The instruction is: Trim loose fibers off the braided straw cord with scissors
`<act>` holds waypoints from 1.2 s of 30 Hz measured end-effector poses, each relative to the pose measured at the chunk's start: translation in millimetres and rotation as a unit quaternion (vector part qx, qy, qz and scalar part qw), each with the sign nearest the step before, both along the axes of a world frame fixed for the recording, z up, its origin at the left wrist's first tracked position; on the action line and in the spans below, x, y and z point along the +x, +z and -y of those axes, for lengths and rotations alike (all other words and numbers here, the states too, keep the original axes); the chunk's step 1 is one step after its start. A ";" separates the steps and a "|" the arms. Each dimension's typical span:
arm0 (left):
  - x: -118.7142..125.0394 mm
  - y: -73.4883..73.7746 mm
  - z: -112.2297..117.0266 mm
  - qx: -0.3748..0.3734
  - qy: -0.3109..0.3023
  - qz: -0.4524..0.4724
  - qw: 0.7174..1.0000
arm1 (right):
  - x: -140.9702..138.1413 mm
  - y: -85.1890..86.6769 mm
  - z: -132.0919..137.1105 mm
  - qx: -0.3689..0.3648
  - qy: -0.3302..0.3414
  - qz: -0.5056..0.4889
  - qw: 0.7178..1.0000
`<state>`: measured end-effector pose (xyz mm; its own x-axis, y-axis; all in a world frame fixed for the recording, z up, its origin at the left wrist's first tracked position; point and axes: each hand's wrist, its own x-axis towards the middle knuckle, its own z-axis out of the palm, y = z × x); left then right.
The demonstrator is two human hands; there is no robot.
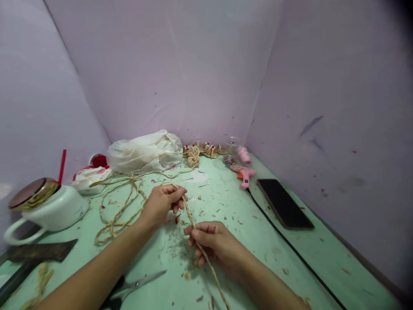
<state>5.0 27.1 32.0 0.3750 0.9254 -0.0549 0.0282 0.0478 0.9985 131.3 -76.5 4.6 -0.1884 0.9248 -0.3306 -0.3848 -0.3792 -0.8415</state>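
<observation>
Bag (148, 150): was thin, translucent plastic, crinkled, with a soft sheen.
Cord (189, 213): looked like dry plant fibre, twisted, rough and matt, nearer than the bag.
Table (232, 202): had a smooth painted look, scuffed and faintly shiny, under the bag.
Wall (213, 77): was matt and fairly smooth behind the bag, with a few scuffs.
Glue gun (247, 174): was smooth plastic, right of the bag.
Cable (284, 239): had a smooth, rubbery sleeve.
Phone (285, 204): showed a smooth, glass-like face, far right of the bag.
Mug (61, 211): was smooth and glossy, left of the bag, enamel or ceramic, which could not be told.
Scissors (138, 284): had smooth metal blades, nearer than the bag.
</observation>
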 end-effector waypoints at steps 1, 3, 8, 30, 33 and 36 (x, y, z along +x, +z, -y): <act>-3.2 -0.8 -3.7 -0.005 0.009 0.002 1.000 | 0.0 -0.7 0.5 -0.003 0.010 -0.002 1.000; -10.2 -2.7 -11.2 -0.015 0.029 0.003 0.999 | -0.2 -2.2 0.9 0.005 0.018 0.007 1.000; -23.8 -5.2 -27.3 -0.021 0.081 0.017 0.996 | -0.7 -3.7 0.5 0.018 0.024 0.005 1.000; -50.3 5.3 -56.8 -0.016 0.211 0.071 0.975 | 1.4 -4.5 2.9 -0.025 0.055 -0.016 0.998; -53.1 6.7 -60.0 -0.025 0.226 0.076 0.971 | 1.4 -3.3 2.9 -0.035 0.066 0.000 0.997; -59.6 5.8 -68.0 -0.034 0.253 0.078 0.964 | 2.5 -2.4 3.4 -0.046 0.079 0.009 0.996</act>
<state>-54.6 95.1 37.8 -0.1155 0.9881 -0.1016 -0.1665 0.0815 0.9827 133.7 -79.9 2.2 -0.3227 0.8494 -0.4175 -0.3002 -0.5102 -0.8060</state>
